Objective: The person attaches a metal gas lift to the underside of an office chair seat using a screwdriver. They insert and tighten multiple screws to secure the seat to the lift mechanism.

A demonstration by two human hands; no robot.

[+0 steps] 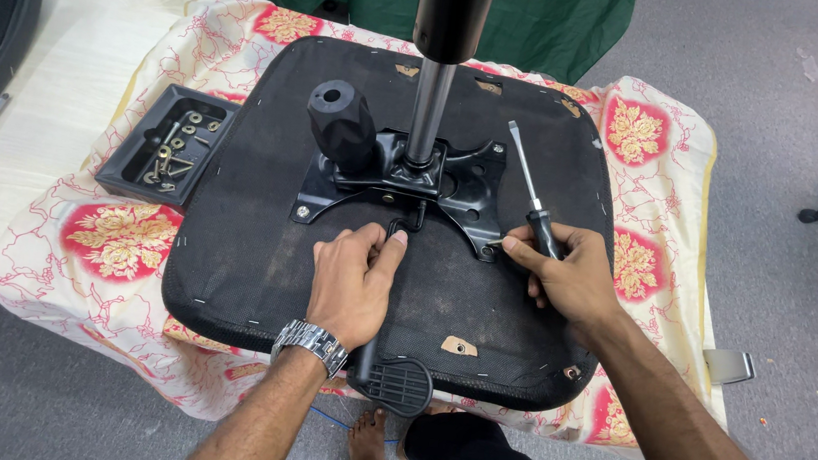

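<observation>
1. While my left hand (pixel 353 279) rests on the upturned chair seat (pixel 250 246), its grip is closed on the black lever rod (pixel 395 234) where the rod meets the front edge of the mechanism plate (pixel 467 191); thumb and forefinger pinch the rod's end. I judge this pinch should stay low and near the plate, so the rod cannot swing.

2. My right hand (pixel 572 279) has its grip closed around the black handle of the screwdriver (pixel 531 186), whose shaft lies flat and points away from me across the seat. The forefinger reaches toward the plate's front right corner, near a screw head (pixel 488 251). Before any turning, I would stand the tool upright and seat the tip squarely in the head; a slanted tip is likely to slip and score the fabric.

3. The lever's paddle end (pixel 395 385) overhangs the near edge of the seat, below my left wrist with its metal watch (pixel 312 343). Because that end is unsupported, I judge the left hand must carry its weight.

4. The gas cylinder (pixel 433 94) stands upright from the plate's centre, and a black knob (pixel 343 121) sits just left of it. Both crowd the working space, so my wrists are best kept on the near side.

5. The seat lies on a flowered cloth (pixel 648 142) over the desk (pixel 57 81). A black tray (pixel 168 145) of loose screws and washers sits beside the seat's left edge, within reach of the left hand; whether any fastener there fits the plate I cannot tell.
</observation>
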